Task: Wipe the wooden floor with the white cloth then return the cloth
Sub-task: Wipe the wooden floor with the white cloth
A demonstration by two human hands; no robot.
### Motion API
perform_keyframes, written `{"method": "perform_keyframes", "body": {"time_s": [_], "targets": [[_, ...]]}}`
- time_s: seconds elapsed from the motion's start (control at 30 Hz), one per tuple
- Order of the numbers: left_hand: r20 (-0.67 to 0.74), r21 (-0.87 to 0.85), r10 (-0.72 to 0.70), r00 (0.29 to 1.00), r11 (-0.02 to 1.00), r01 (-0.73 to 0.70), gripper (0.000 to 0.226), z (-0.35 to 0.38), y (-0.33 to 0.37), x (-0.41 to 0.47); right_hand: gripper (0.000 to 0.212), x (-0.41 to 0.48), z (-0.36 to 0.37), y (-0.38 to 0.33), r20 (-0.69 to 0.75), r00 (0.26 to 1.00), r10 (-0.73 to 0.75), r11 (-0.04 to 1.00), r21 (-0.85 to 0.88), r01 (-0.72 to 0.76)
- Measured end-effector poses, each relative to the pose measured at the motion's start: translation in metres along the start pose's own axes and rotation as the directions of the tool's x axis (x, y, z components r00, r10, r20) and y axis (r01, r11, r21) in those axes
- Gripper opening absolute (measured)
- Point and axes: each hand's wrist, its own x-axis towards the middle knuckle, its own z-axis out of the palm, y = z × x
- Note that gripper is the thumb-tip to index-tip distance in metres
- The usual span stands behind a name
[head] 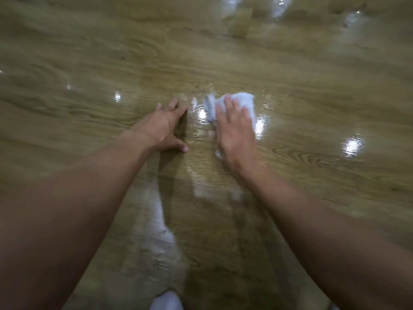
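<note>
A glossy wooden floor (312, 86) fills the whole head view. A crumpled white cloth (242, 100) lies on it a little right of centre. My right hand (234, 130) lies flat on top of the cloth with straight fingers, pressing it against the floor; much of the cloth is hidden under the palm. To the left of the cloth, my left hand (166, 128) rests on the bare floor with fingers spread, holding nothing. Both forearms reach in from the bottom of the view.
Bright ceiling-light reflections (353, 146) dot the shiny floor around the hands. A pale wet-looking streak (158, 220) runs along the boards between my arms. A small whitish object (166, 300) shows at the bottom edge; what it is cannot be told.
</note>
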Motion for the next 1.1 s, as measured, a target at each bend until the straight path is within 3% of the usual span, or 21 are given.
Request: {"method": "perform_keyframes", "body": {"time_s": [0.1,0.2,0.27,0.33,0.47,0.53,0.6,0.67,0.77,0.87,0.97,1.03,1.1], "targets": [[-0.015,0.005,-0.008,1.0,1.0,0.008,0.117,0.004,-0.018,-0.007,0.045,-0.037,-0.007,-0.024,0.134,0.928,-0.348,0.937,0.079,0.34],[0.004,0.0,-0.071,0.997,0.997,0.072,0.12,0.006,-0.044,-0.018,0.045,-0.063,-0.032,0.015,0.266,0.818,-0.51,0.857,0.244,0.454],[0.011,-0.033,-0.069,0.998,0.997,0.069,0.121,0.006,-0.056,-0.024,0.043,-0.053,-0.039,0.046,0.26,0.836,-0.483,0.873,0.222,0.434],[0.012,-0.025,-0.059,0.998,0.998,0.059,0.122,0.004,-0.061,-0.026,0.041,-0.024,-0.032,0.053,0.218,0.902,-0.373,0.926,0.147,0.348],[0.036,-0.047,-0.06,0.998,0.997,0.061,0.116,-0.001,-0.061,-0.021,0.044,0.032,0.004,-0.012,0.123,0.983,-0.138,0.99,0.017,0.137],[0.023,-0.115,-0.072,0.997,0.991,0.074,0.106,-0.006,-0.072,-0.022,0.052,0.03,0.017,-0.061,0.126,0.98,-0.155,0.987,0.054,0.149],[-0.013,-0.134,-0.091,0.996,0.987,0.089,0.098,-0.009,-0.084,-0.027,0.048,0.0,0.018,-0.096,0.139,0.93,-0.34,0.939,0.11,0.327],[-0.01,-0.108,-0.092,0.996,0.99,0.09,0.103,-0.007,-0.089,-0.037,0.049,-0.038,0.004,-0.098,0.242,0.823,-0.514,0.858,0.164,0.487],[0.017,-0.096,-0.108,0.994,0.989,0.109,0.103,0.002,-0.095,-0.052,0.047,-0.057,-0.02,-0.049,0.339,0.717,-0.61,0.789,0.17,0.591],[0.073,-0.068,-0.153,0.985,0.985,0.158,0.101,0.009,-0.106,-0.065,0.047,-0.025,-0.021,-0.018,0.255,0.848,-0.464,0.877,0.0,0.48],[0.066,-0.068,-0.181,0.981,0.98,0.185,0.09,0.018,-0.11,-0.076,0.04,0.016,0.012,-0.064,0.144,0.955,-0.258,0.965,-0.013,0.263],[0.041,-0.075,-0.181,0.983,0.98,0.184,0.078,0.022,-0.109,-0.079,0.041,0.026,0.034,-0.112,0.145,0.953,-0.265,0.964,0.013,0.266],[0.022,-0.079,-0.157,0.987,0.984,0.158,0.061,0.021,-0.109,-0.082,0.046,0.014,0.039,-0.149,0.192,0.911,-0.364,0.931,0.068,0.357]]}}
